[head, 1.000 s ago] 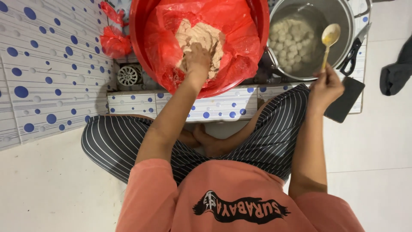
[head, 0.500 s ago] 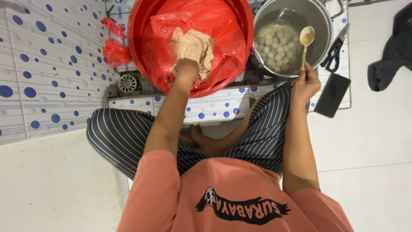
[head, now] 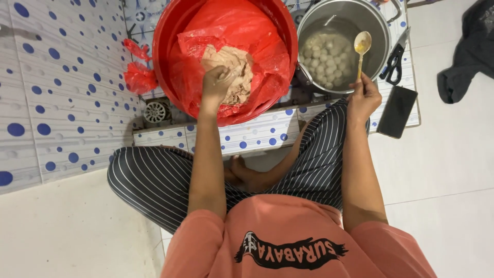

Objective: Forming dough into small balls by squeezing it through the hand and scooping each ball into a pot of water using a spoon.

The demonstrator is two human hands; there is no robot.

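Squeezing paste in the red-lined basin, the left hand is closed around a lump. The right hand grips a spoon over the pot, where many pale balls already float. A good mound of paste remains to shape.

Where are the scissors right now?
In the head view, the scissors lie at upper right on the dotted tiles, between the metal pot and the dark phone.
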